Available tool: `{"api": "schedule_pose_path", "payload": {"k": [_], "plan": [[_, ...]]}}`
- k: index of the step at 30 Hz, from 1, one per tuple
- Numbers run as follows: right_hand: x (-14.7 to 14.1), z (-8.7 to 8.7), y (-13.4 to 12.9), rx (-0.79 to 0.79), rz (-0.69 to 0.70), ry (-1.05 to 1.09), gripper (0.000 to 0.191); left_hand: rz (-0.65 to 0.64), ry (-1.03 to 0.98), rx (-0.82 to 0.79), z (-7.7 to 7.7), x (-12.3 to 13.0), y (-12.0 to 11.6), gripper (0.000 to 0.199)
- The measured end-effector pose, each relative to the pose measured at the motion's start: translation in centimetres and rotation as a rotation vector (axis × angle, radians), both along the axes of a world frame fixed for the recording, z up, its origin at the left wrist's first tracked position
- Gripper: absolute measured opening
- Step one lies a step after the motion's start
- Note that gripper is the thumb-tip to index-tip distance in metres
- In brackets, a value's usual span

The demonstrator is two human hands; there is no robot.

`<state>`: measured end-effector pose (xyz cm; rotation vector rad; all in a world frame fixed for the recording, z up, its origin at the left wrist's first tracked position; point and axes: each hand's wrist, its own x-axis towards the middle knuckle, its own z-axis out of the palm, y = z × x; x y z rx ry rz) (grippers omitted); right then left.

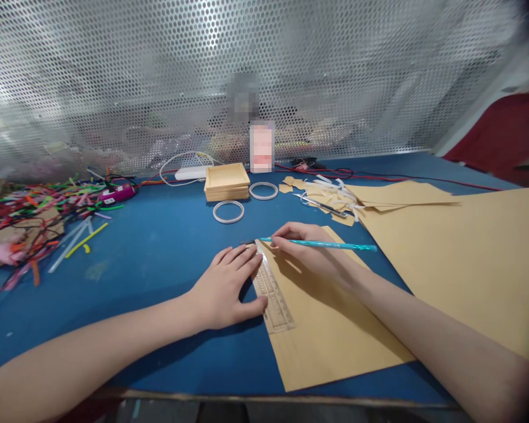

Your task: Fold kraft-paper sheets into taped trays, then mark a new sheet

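My left hand (229,288) lies flat with its fingers spread, and its fingertips and thumb press on a clear plastic ruler (274,302). The ruler lies along the left edge of a sheet of brown kraft paper (335,329). Between the thumb and fingers of my right hand (306,249) is a slim turquoise pen (335,244). It is held at a low slant, its tip pointing left at the ruler's far end, close to my left fingertips. Whether the tip touches the paper I cannot tell.
Larger brown paper sheets (467,252) lie at the right. Behind are paper scraps with tweezers (324,205), two rings (228,212) and stacked wooden trays (227,182). Colourful tubes and strips (48,205) are heaped at the left, by a purple device (118,193). Perforated metal (136,76) closes the back.
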<state>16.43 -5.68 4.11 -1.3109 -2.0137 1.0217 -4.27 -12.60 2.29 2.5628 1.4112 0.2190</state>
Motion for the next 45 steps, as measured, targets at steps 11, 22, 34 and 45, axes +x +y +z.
{"api": "schedule_pose_path", "payload": {"k": [11,22,34,45], "plan": [[0.1,-0.2,-0.3,0.08,0.054,-0.044,0.027,-0.004,0.021,0.002,0.0,0.0,0.0,0.072],[0.2,-0.3,-0.5,0.1,0.066,-0.001,0.025,-0.015,0.032,0.009,0.2,0.0,0.1,0.07],[0.3,-0.6,-0.3,0.131,0.074,-0.033,0.027,-0.019,0.016,0.004,0.3,0.0,0.1,0.069],[0.3,-0.3,-0.3,0.163,0.079,-0.047,0.023,-0.012,0.042,-0.013,0.4,0.0,0.2,0.085]]}}
